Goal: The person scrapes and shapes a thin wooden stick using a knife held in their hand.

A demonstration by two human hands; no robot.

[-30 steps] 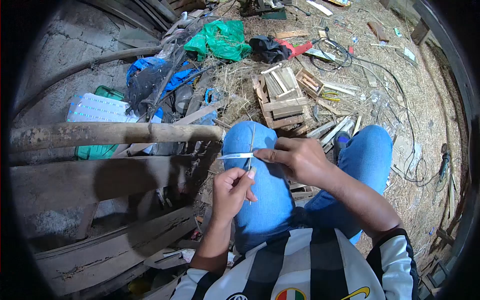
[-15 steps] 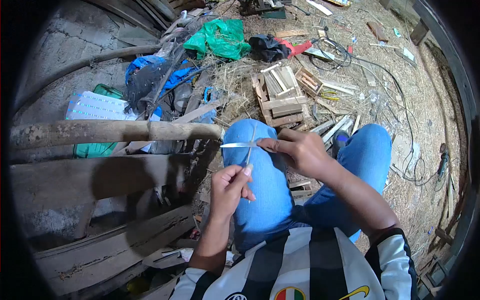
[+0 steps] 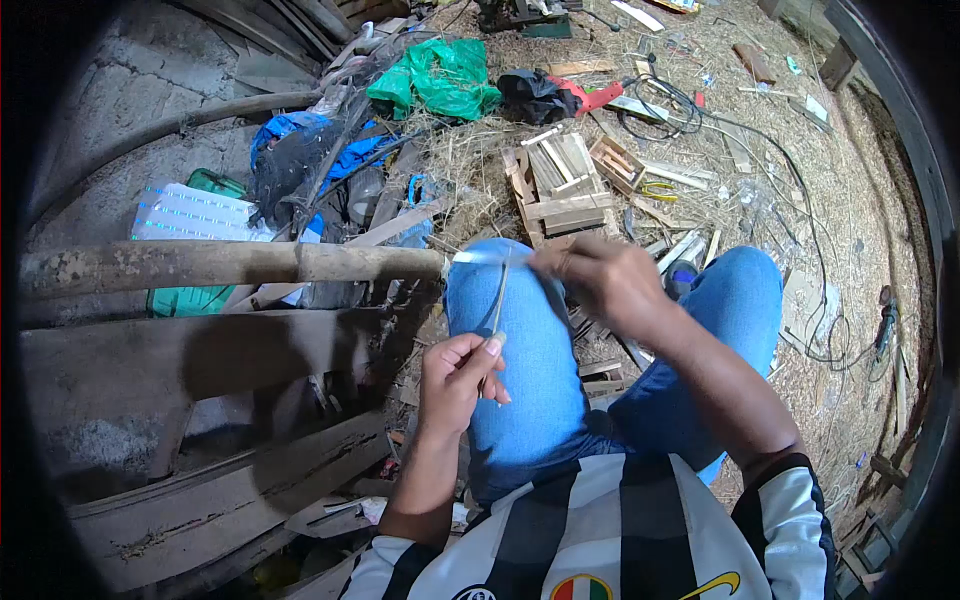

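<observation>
My left hand (image 3: 460, 378) is closed, pinching the lower end of a thin strip (image 3: 501, 295), which looks like split wood or bamboo. The strip stands up from the fingers in front of my left knee. My right hand (image 3: 605, 285) is closed and blurred by motion. It grips a knife, whose handle is hidden in the fingers. The bright knife blade (image 3: 482, 258) points left and crosses the strip near its upper end. Both hands are over my jeans (image 3: 525, 400).
A round pole (image 3: 200, 268) ends beside my left knee. Ahead stand a wooden crate (image 3: 565, 190) of wood pieces and a small wooden box (image 3: 618, 163). Yellow-handled pliers (image 3: 658, 190), a red power tool (image 3: 597, 95), cables and a green plastic bag (image 3: 440, 78) lie on the straw-covered ground.
My right hand and the knife have moved up along the strip, away from my left hand. The left hand has stayed almost in place.
</observation>
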